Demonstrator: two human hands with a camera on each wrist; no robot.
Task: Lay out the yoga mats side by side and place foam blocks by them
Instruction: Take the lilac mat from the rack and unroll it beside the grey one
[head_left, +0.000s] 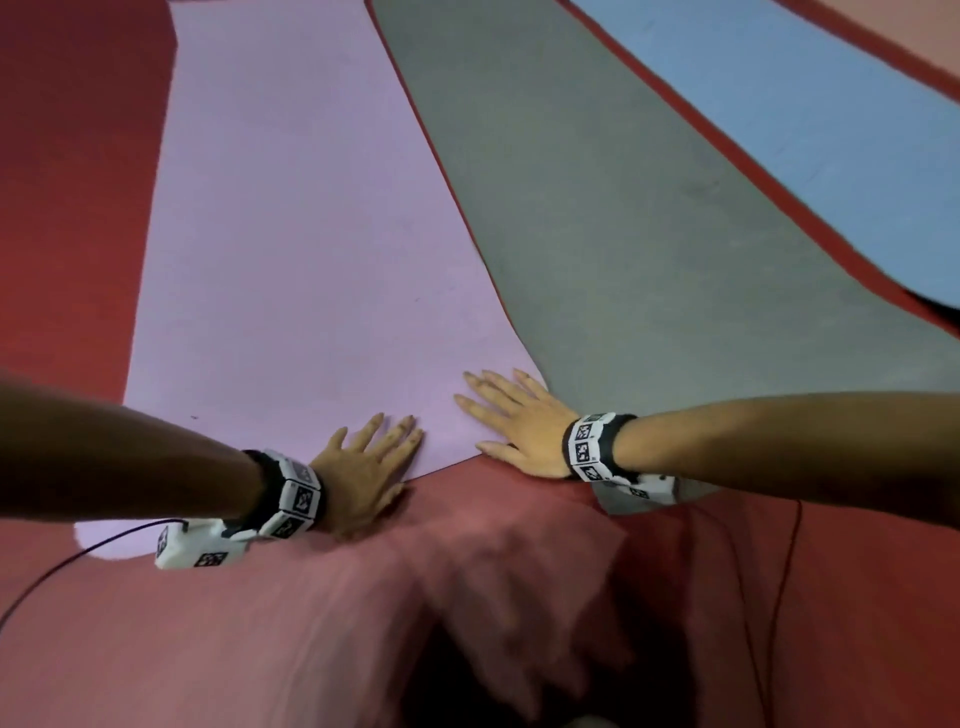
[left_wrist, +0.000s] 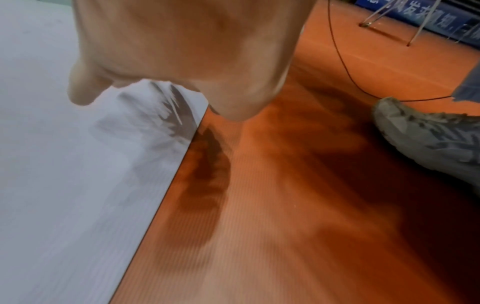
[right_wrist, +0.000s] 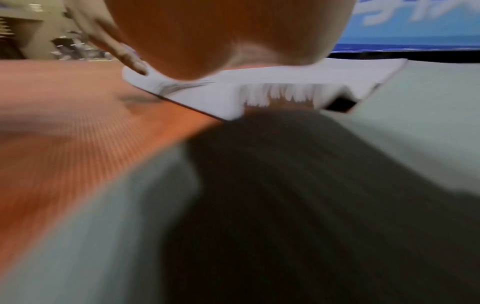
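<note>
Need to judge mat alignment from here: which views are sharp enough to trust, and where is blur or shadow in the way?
Head view: pink mat and grey mat edges sharp, wide-angle bowed; bottom smeared. Left wrist: pink mat edge crisp, left hand casts shadow. Right wrist: heavy motion blur, dark foreground shadow; unreliable.

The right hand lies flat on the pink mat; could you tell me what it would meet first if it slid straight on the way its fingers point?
Only more pink mat: the right hand points up and left across it. Nothing stands in that line as far as the head view shows.
</note>
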